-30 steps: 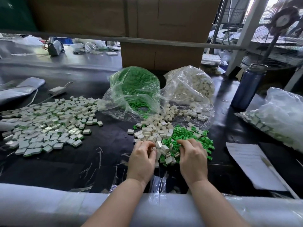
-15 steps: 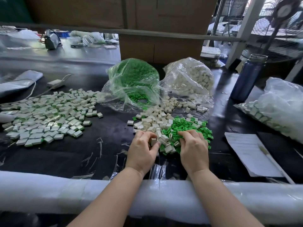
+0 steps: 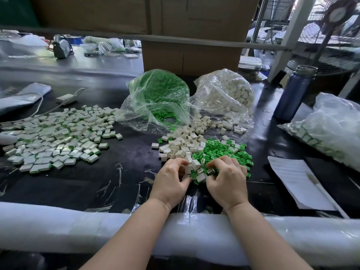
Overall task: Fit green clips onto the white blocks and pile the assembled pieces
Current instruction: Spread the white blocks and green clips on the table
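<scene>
Nearest the person, both forearms rest over a white foam-wrapped rail (image 3: 58, 227) at the counter's (image 3: 97, 184) edge, likely so the wrists stay steady for small work. The left hand (image 3: 171, 182) has its fingers (image 3: 180, 162) curled into the loose parts and appears to pinch a white block (image 3: 188, 169), though what exactly lies under the fingertips is partly hidden. The right hand (image 3: 227, 182) is also curled, digging among the green clips (image 3: 218, 149); whether it grasps one cannot be told. The two hands meet at the seam where the heap of white blocks (image 3: 181, 145) touches the green heap just beyond the fingers, which keeps both parts in short reach.

Well to the left of the fingers spreads the pile of assembled pieces (image 3: 58, 135), white tops with green showing at their edges, set apart, probably so that finished work does not mix with loose stock.

Farther beyond the fingers lie two open clear plastic bags on their sides: the left bag (image 3: 157, 94) holds green clips, the right bag (image 3: 226, 94) white blocks, each spilling toward the working heaps. To the right of the fingers lies a sheet of paper (image 3: 296, 184), beyond it another clear bag (image 3: 331, 129) with what look like assembled pieces, and a blue bottle (image 3: 294, 94) stands upright. A cardboard box (image 3: 191, 57) stands behind the bags.
</scene>
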Action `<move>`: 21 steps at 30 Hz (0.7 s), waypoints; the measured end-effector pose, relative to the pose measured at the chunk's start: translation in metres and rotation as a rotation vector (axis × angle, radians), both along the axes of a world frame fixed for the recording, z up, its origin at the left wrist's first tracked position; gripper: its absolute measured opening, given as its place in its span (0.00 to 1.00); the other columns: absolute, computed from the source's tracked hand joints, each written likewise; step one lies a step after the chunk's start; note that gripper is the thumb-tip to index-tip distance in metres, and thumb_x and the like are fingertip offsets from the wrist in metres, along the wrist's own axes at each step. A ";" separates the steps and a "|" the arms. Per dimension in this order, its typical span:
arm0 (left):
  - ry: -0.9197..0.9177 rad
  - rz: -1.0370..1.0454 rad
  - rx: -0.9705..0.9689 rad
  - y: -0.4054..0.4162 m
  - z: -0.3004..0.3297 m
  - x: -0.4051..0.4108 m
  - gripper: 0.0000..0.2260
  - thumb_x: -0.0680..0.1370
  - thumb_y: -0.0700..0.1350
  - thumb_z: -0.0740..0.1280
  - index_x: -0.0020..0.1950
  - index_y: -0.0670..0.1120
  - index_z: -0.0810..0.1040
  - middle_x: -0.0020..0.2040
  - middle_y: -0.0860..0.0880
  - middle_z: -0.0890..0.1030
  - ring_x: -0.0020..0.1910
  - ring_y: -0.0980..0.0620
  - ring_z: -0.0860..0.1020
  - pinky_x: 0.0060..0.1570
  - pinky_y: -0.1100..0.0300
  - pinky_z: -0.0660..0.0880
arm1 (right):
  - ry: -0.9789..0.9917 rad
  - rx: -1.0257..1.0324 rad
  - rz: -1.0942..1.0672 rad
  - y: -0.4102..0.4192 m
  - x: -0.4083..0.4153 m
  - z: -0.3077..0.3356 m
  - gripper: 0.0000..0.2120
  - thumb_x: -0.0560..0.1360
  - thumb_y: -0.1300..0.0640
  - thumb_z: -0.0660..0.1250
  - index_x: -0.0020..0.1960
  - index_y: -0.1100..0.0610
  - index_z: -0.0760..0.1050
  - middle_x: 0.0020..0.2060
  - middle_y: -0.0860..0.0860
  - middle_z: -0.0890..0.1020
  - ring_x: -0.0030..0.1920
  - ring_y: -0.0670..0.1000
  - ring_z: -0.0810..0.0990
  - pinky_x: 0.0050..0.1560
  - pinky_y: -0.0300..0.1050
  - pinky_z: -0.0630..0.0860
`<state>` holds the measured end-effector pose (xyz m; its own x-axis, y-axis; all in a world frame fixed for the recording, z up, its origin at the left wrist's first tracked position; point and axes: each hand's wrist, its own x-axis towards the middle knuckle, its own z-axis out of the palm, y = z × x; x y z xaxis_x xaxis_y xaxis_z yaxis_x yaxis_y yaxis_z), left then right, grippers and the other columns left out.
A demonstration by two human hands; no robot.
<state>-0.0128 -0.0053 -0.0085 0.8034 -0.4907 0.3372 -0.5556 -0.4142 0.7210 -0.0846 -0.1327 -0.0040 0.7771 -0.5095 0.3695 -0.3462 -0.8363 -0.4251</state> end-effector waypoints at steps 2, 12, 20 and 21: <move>0.000 0.000 -0.019 0.000 -0.001 0.000 0.13 0.73 0.39 0.70 0.56 0.46 0.76 0.47 0.52 0.76 0.44 0.56 0.75 0.47 0.72 0.69 | 0.008 -0.020 0.001 -0.001 0.000 -0.001 0.07 0.69 0.59 0.67 0.46 0.52 0.80 0.46 0.48 0.79 0.52 0.52 0.73 0.55 0.46 0.59; -0.065 -0.009 -0.062 0.001 0.007 -0.004 0.11 0.72 0.43 0.72 0.53 0.47 0.79 0.47 0.54 0.72 0.45 0.55 0.74 0.50 0.64 0.73 | -0.286 0.122 0.180 0.003 -0.002 0.005 0.02 0.71 0.63 0.71 0.44 0.60 0.81 0.40 0.51 0.81 0.43 0.52 0.78 0.48 0.48 0.75; 0.013 -0.123 -0.136 -0.001 0.008 -0.004 0.09 0.71 0.43 0.73 0.51 0.46 0.81 0.45 0.50 0.79 0.41 0.55 0.76 0.48 0.59 0.76 | -0.319 0.265 0.382 0.008 -0.002 0.006 0.04 0.71 0.66 0.70 0.45 0.60 0.80 0.39 0.50 0.80 0.41 0.47 0.78 0.45 0.39 0.76; 0.026 -0.127 -0.141 -0.001 0.008 -0.003 0.09 0.71 0.43 0.73 0.50 0.45 0.82 0.44 0.50 0.80 0.41 0.54 0.77 0.47 0.59 0.77 | -0.318 0.266 0.386 0.008 -0.002 0.006 0.04 0.71 0.66 0.70 0.45 0.60 0.80 0.39 0.50 0.80 0.41 0.47 0.79 0.45 0.40 0.76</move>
